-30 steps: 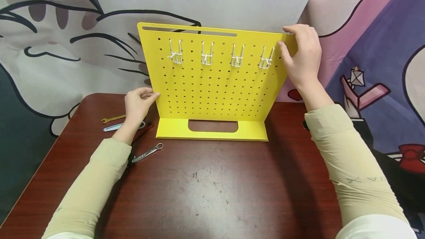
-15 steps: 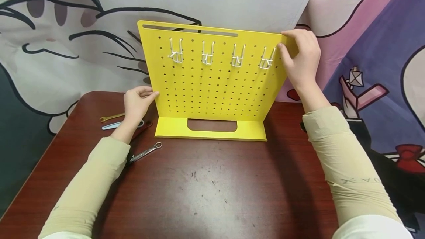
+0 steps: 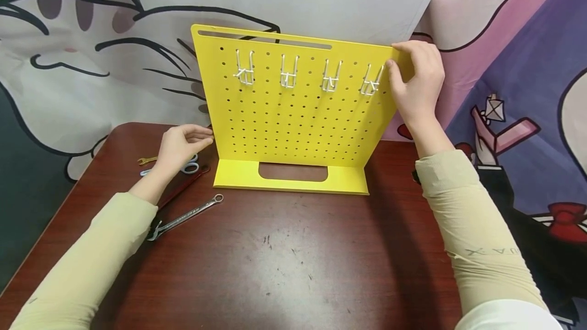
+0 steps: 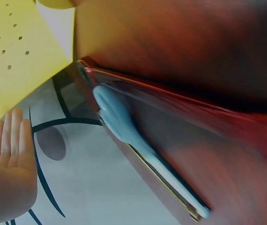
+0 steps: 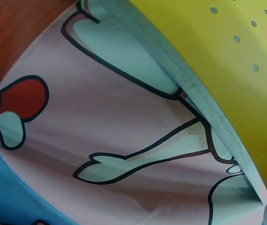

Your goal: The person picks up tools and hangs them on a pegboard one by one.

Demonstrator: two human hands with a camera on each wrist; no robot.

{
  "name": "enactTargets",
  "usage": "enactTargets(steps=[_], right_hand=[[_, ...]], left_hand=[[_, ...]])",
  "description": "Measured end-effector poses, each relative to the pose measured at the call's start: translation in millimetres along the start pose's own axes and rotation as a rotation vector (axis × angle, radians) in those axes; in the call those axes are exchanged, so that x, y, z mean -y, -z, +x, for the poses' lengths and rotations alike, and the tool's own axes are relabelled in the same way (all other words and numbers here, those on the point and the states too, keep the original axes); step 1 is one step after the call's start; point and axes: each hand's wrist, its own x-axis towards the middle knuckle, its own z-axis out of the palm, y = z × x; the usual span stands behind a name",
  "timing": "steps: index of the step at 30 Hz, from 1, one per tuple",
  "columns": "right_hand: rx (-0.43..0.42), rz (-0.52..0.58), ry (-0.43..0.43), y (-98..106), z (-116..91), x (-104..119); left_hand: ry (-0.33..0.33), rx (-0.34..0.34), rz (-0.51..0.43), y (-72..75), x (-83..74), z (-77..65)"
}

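Observation:
A yellow pegboard [image 3: 293, 116] stands upright on its base, with several white wire hooks [image 3: 330, 76] along its upper part. My right hand [image 3: 419, 83] holds its upper right corner, thumb on the front face and fingers over the top edge. At the lower left edge, my left hand [image 3: 181, 146] has its thumb apart from its fingers; whether the fingertips still touch the board I cannot tell. In the left wrist view, that hand's fingers [image 4: 15, 136] look straight beside the board. The right wrist view shows the board's perforated face [image 5: 227, 51] and barely any of the hand.
Left of the board lie a silver wrench [image 3: 188, 215], a red-handled tool [image 3: 185, 185], light blue scissors [image 3: 190, 167] and a small yellow wrench [image 3: 147, 160]. My left forearm covers parts of them. A cartoon-printed cloth [image 3: 151, 73] hangs behind the dark red table [image 3: 284, 258].
My left hand has loosened its pinch on the board's left edge and shifted slightly left and down, uncovering more of the silver wrench and scissors. The right hand keeps its hold.

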Motion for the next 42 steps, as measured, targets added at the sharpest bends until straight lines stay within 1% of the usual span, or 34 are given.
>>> enactTargets(steps=[6, 10, 15, 19, 24, 30, 37, 42], right_hand=[[-0.006, 0.005, -0.002, 2, -1, -1], [-0.003, 0.007, 0.0, 1, -1, -2], [0.001, 0.012, 0.002, 0, 0, -1], [0.002, 0.011, -0.001, 0, 0, 1], [0.004, 0.009, -0.008, 1, 0, 1], [0.003, 0.004, -0.011, 1, 0, 1], [0.001, 0.006, -0.01, 2, 0, 2], [0.002, 0.01, -0.012, 2, 0, 2]], left_hand=[[-0.037, 0.118, 0.088, 4.7, 10.6, -19.1], [-0.045, 0.191, 0.116, 9.1, 15.2, -32.7], [-0.074, 0.26, 0.132, 12.5, 22.0, -48.6], [-0.114, 0.318, 0.167, 11.5, 27.9, -59.6], [-0.168, 0.374, 0.222, 7.2, 32.6, -70.1], [-0.191, 0.4, 0.254, 1.2, 34.0, -79.6], [-0.194, 0.377, 0.26, -6.2, 35.7, -88.1], [-0.178, 0.369, 0.234, -10.6, 35.3, -91.0]])
